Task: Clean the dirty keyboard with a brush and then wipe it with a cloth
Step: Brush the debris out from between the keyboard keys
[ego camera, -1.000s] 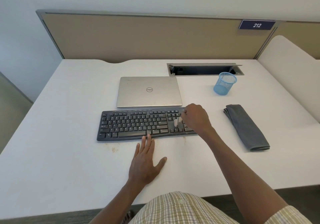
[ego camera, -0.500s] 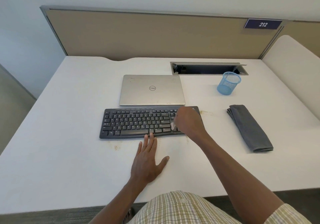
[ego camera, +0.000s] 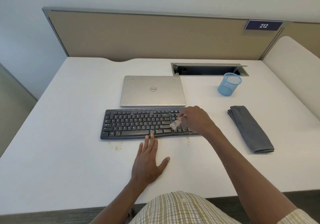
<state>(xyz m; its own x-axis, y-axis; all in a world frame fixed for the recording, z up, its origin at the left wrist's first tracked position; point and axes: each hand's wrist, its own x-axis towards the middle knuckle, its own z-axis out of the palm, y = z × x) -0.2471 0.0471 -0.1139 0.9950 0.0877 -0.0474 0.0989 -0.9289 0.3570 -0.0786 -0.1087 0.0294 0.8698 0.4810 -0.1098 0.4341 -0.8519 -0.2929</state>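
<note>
Mid-frame on the desk, the light, rigid keyboard could slide; left hand lies flat, fingertips bracing its near edge. Right hand pinches the small brush, soft bristles on the right keys. The limp folded cloth waits right.

Short-sleeved checked shirt — cream with green and dark lines, 1 pale button — forearms bare

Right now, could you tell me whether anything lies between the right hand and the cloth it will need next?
Nothing visible does. The right hand holds the brush over the keyboard, and only bare desk separates it from the folded cloth to its right.
</note>
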